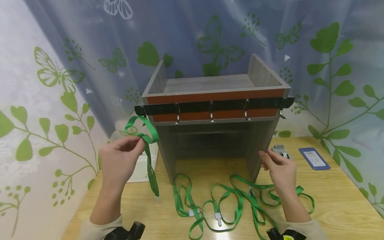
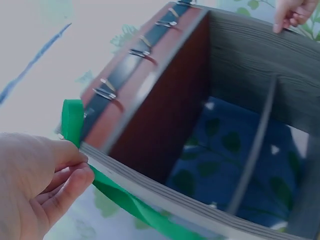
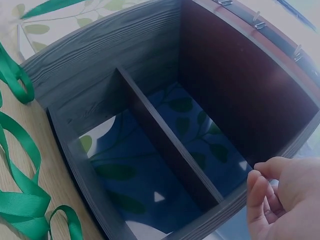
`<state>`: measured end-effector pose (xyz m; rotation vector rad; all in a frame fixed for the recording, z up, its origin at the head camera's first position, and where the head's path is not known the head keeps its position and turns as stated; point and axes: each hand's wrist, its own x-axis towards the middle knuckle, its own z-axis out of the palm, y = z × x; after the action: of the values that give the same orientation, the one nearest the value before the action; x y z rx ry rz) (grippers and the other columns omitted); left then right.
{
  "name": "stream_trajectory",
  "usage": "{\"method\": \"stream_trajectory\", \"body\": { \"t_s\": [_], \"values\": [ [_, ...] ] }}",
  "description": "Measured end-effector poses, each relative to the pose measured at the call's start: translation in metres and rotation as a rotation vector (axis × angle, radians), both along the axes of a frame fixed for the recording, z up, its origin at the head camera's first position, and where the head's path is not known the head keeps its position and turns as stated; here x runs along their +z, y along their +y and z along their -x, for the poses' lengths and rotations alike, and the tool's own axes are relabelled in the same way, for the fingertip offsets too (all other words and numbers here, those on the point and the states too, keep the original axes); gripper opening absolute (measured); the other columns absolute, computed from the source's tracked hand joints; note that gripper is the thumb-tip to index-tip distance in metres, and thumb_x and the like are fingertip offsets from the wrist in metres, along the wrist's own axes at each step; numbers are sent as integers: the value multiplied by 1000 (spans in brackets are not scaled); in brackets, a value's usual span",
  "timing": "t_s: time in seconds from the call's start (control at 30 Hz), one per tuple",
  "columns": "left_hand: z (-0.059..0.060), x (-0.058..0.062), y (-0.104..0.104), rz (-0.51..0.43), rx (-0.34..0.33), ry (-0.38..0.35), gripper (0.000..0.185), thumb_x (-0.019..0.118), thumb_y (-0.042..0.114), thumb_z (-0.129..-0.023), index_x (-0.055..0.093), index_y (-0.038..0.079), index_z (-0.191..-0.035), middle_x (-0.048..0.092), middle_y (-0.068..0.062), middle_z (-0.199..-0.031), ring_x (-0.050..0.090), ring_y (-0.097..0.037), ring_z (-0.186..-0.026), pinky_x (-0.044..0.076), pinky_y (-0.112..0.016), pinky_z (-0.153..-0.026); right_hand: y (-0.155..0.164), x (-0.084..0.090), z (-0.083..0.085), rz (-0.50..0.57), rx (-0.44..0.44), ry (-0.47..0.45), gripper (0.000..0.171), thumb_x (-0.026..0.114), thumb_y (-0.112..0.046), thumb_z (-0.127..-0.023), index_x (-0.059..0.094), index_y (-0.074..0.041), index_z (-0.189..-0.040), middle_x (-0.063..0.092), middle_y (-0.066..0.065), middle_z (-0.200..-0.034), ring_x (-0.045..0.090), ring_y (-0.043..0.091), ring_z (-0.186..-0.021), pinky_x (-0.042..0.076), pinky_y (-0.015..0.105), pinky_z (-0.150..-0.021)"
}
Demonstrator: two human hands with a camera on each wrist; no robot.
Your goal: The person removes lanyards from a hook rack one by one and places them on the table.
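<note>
A grey wooden cabinet point(image 1: 166, 153) stands on the table, with a black rail point(image 1: 192, 107) of metal hooks across its red-brown front. My left hand point(image 1: 139, 141) pinches a green lanyard point(image 1: 151, 133) whose loop reaches up to the rail's left end; its tail hangs down to the table. The left wrist view shows that hand point(image 2: 85, 167) gripping the ribbon point(image 2: 72, 120) beside the cabinet's corner. My right hand point(image 1: 264, 160) touches the front edge of the cabinet's right side panel with loosely curled fingers point(image 3: 257, 187) and holds nothing.
Several more green lanyards point(image 1: 237, 200) lie tangled on the wooden table point(image 1: 336, 200) in front of the cabinet. A blue badge holder point(image 1: 314, 158) and a small grey clip point(image 1: 280, 149) lie to the right. A white card point(image 1: 139, 168) leans behind my left hand. Curtains hang all around.
</note>
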<state>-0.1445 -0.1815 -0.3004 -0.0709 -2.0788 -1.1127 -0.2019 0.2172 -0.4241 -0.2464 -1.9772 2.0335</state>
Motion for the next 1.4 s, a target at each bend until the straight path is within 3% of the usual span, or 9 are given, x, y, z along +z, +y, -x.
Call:
{"method": "stream_trajectory", "body": {
  "t_s": [0.07, 0.3, 0.43, 0.63, 0.8, 1.0, 1.17, 1.4],
  "values": [
    [-1, 10, 1, -3, -11, 29, 8, 72, -1, -84, 79, 0, -82, 74, -15, -70, 62, 10, -57, 50, -9, -57, 1, 0, 0, -4, 1, -2, 47, 79, -22, -87, 67, 2, -126, 75, -12, -78, 66, 8, -58, 55, 17, -60],
    [-9, 39, -1, -35, -63, 134, 4, 75, 0, -83, 78, -2, -82, 68, 24, -70, 66, 6, -57, 52, -9, -58, 4, -1, 0, -44, 14, -10, 50, 78, -25, -88, 65, 3, -127, 75, -10, -76, 66, 8, -60, 55, 17, -61],
    [-18, 49, -3, -71, -93, 190, 3, 73, -7, -81, 76, -9, -81, 71, 21, -72, 67, 5, -57, 53, -10, -59, 4, 1, -2, -77, 19, -15, 49, 78, -26, -88, 66, 3, -126, 75, -9, -77, 66, 7, -60, 55, 18, -62],
    [-29, 53, -5, -97, -107, 179, 4, 72, -11, -79, 74, -13, -82, 72, 18, -71, 68, 2, -55, 55, -12, -58, 4, 4, -1, -98, 18, -26, 49, 78, -28, -88, 67, 0, -127, 75, -9, -77, 67, 7, -61, 55, 18, -63],
    [-35, 42, -6, -109, -68, 102, 4, 74, -10, -79, 75, -10, -82, 72, 19, -71, 69, 2, -57, 55, -12, -59, 4, 4, 1, -97, 20, -33, 52, 78, -31, -88, 65, 0, -129, 74, -12, -77, 68, 8, -63, 55, 17, -63],
    [-38, 18, -7, -97, -75, 27, 5, 78, -9, -78, 77, -5, -81, 72, 20, -73, 69, 1, -57, 55, -13, -57, 3, 1, 0, -56, 22, -67, 52, 78, -30, -87, 66, 0, -128, 75, -8, -76, 67, 10, -63, 55, 18, -64],
    [-41, -1, -3, -77, -30, -82, 6, 82, 0, -79, 79, 4, -81, 72, 19, -71, 68, -1, -56, 55, -14, -57, 2, -2, 1, -64, 21, -59, 51, 78, -31, -87, 67, -1, -127, 75, -10, -79, 68, 10, -64, 55, 18, -64],
    [-40, -26, 4, 4, -2, -147, 5, 84, 7, -80, 80, 11, -80, 76, -3, -72, 65, 4, -57, 52, -13, -55, 5, -1, 1, -114, 34, -66, 52, 77, -34, -89, 66, -3, -129, 75, -11, -79, 67, 7, -65, 55, 18, -65]
  ]
}}
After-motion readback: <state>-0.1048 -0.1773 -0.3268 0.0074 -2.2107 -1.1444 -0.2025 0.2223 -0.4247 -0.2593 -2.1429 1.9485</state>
